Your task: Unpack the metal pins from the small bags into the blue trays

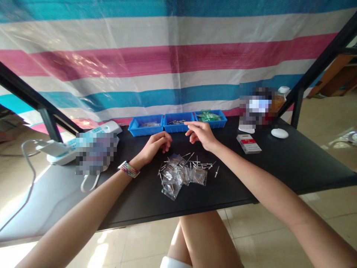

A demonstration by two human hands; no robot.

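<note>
My left hand (157, 146) rests on the black table with its fingers curled in; whatever they hold, if anything, is hidden. My right hand (203, 134) hovers just in front of the middle blue bin (175, 127), index finger stretched toward its rim, the other fingers loosely bent, nothing visible in them. Silver pieces that look like blind rivets (205, 165) lie loose on the table below my hands. Among them are several small clear plastic bags (170, 188) with brownish metal parts inside. The middle bin holds thin silver pieces.
A left blue bin (145, 131) holds clear bags; a right blue bin (223, 123) holds green-tinted bags. To the left are a power strip (60, 158) and a blurred object. A cigarette box (249, 144), a white oval object (279, 133) and a bottle (283, 93) stand right.
</note>
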